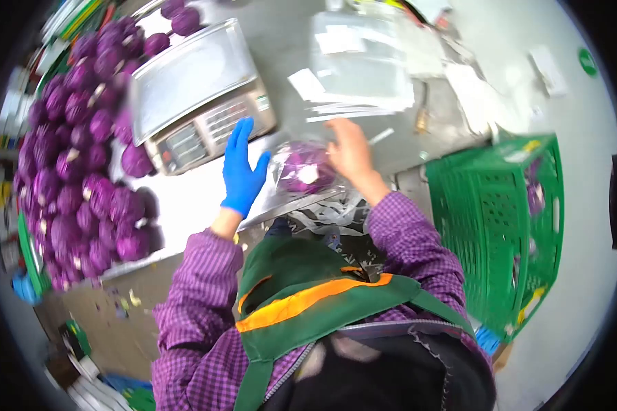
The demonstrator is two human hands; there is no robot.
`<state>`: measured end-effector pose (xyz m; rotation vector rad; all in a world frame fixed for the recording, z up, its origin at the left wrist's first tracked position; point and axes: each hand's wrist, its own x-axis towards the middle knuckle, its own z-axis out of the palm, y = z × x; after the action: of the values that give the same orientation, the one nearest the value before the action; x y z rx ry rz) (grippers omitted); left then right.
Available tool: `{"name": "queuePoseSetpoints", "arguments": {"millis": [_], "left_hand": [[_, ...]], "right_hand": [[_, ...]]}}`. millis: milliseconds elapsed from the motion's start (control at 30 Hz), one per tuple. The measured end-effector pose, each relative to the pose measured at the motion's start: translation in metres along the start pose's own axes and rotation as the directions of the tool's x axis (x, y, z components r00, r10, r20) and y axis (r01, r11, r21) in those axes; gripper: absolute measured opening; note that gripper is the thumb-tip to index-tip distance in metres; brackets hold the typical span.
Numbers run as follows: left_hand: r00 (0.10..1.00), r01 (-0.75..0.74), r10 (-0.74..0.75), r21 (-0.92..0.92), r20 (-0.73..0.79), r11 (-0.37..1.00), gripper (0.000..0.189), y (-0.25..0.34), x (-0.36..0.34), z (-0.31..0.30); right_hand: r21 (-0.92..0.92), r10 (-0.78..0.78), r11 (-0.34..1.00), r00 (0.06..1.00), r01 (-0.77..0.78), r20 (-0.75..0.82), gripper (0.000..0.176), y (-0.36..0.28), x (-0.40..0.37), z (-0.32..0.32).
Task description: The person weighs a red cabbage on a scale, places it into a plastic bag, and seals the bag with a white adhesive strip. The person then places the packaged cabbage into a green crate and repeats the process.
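Note:
A red cabbage in a clear plastic bag (307, 168) lies near the front edge of the table, between my two hands. My left hand (245, 171) wears a blue glove. Its fingers are stretched out and its thumb stands apart, just left of the bag, with nothing in it; the fingertips reach the scale's front corner. My bare right hand (352, 152) is at the right side of the bagged cabbage, fingers extended and thumb side against or very close to the bag. Whether it touches is hard to tell. A digital scale (192, 79) with a bare metal pan stands beyond my left hand.
Many loose red cabbages (68, 178) are heaped on the left of the table (185, 219). Clear plastic bags (360, 61) and white labels (306, 84) lie at the back. A green crate (473, 212) with bagged cabbages stands at the right.

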<state>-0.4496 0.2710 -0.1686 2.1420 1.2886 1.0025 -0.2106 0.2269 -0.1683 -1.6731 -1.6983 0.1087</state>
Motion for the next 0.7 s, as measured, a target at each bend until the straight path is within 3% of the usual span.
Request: {"name": "queuePoseSetpoints", "arguments": {"millis": [33,67,100,133,167,200,233,267,300,333,367,433,467,500,533,567,600,633,700], "left_hand": [[0.974,-0.126,0.130,-0.030,0.184,0.992,0.085,0.025,0.011,-0.004],[0.894,-0.261,0.277,-0.092,0.353,0.961,0.087,0.045,0.016,-0.002],[0.826,-0.218,0.227,-0.078,0.516,0.973,0.094,0.051,0.013,0.008],[0.809,-0.206,0.321,-0.274,0.493,0.939,0.107,0.022,0.003,0.030],[0.815,0.275,0.105,-0.540,0.570,0.796,0.115,0.009,0.001,0.041],[0.812,0.300,0.081,-0.533,0.578,0.791,0.117,0.006,0.001,0.038],[0.807,0.349,0.078,-0.580,0.585,0.736,0.109,0.024,0.006,0.029],[0.748,0.541,-0.021,-0.589,0.664,0.600,0.099,0.033,0.005,0.022],[0.689,0.664,-0.133,-0.547,0.712,0.510,0.086,0.032,0.001,0.016],[0.595,0.716,-0.184,-0.412,0.782,0.563,0.073,0.024,-0.002,0.015],[0.574,0.766,-0.153,-0.461,0.805,0.448,0.072,0.045,-0.003,0.018],[0.549,0.825,-0.067,-0.527,0.833,0.203,0.074,0.083,-0.007,0.018],[0.640,0.757,0.021,-0.635,0.768,0.153,0.072,0.105,-0.021,0.021],[0.588,0.757,0.080,-0.582,0.805,0.296,0.064,0.115,-0.005,0.027],[0.598,0.766,0.130,-0.612,0.791,0.198,0.058,0.113,0.001,0.043],[0.591,0.718,0.095,-0.576,0.801,0.392,0.051,0.117,0.014,0.059],[0.639,0.626,-0.014,-0.509,0.769,0.591,0.045,0.138,0.027,0.063],[0.706,0.567,-0.102,-0.473,0.700,0.675,0.044,0.126,0.034,0.079],[0.806,0.473,-0.179,-0.432,0.564,0.768,0.044,0.083,0.041,0.124]], "right_hand": [[0.103,-0.138,0.985,0.990,0.140,-0.025,0.022,0.005,0.004,0.005],[0.208,-0.115,0.976,0.954,0.058,0.276,0.022,0.015,-0.003,0.014],[0.364,0.192,0.860,0.887,-0.358,0.419,0.025,0.002,-0.015,0.016],[0.513,0.262,0.680,0.827,-0.524,0.497,0.029,0.006,-0.019,0.020],[0.311,0.289,0.778,0.751,-0.545,0.594,0.035,0.033,-0.026,0.036],[0.451,0.319,0.504,0.644,-0.736,0.695,0.043,0.034,-0.030,0.046],[0.569,0.281,0.413,0.694,-0.711,0.663,0.049,0.030,-0.042,0.046],[0.675,0.231,0.329,0.749,-0.661,0.621,0.056,0.032,-0.047,0.038],[0.645,0.184,0.318,0.712,-0.695,0.677,0.060,0.030,-0.043,0.012],[0.612,0.129,0.305,0.669,-0.729,0.732,0.065,0.021,-0.040,-0.021],[0.712,0.213,0.167,0.730,-0.682,0.649,0.083,0.007,-0.054,-0.040],[0.938,0.241,0.060,0.917,-0.341,0.318,0.068,-0.002,-0.065,-0.058],[0.820,0.266,-0.351,0.791,-0.453,0.551,0.056,0.004,-0.076,-0.093],[0.843,0.490,-0.353,0.687,-0.406,0.536,0.057,0.002,-0.083,-0.127],[0.884,0.679,-0.146,0.605,-0.443,0.415,0.054,-0.011,-0.091,-0.166],[0.879,0.839,-0.052,0.456,-0.474,0.295,0.061,-0.016,-0.091,-0.203],[0.855,0.946,0.046,0.298,-0.517,0.130,0.068,-0.010,-0.099,-0.234],[0.771,0.769,0.536,0.575,-0.343,-0.278,0.072,0.010,-0.133,-0.265],[0.639,0.472,0.766,0.737,-0.071,-0.484,0.067,0.014,-0.128,-0.348]]}}
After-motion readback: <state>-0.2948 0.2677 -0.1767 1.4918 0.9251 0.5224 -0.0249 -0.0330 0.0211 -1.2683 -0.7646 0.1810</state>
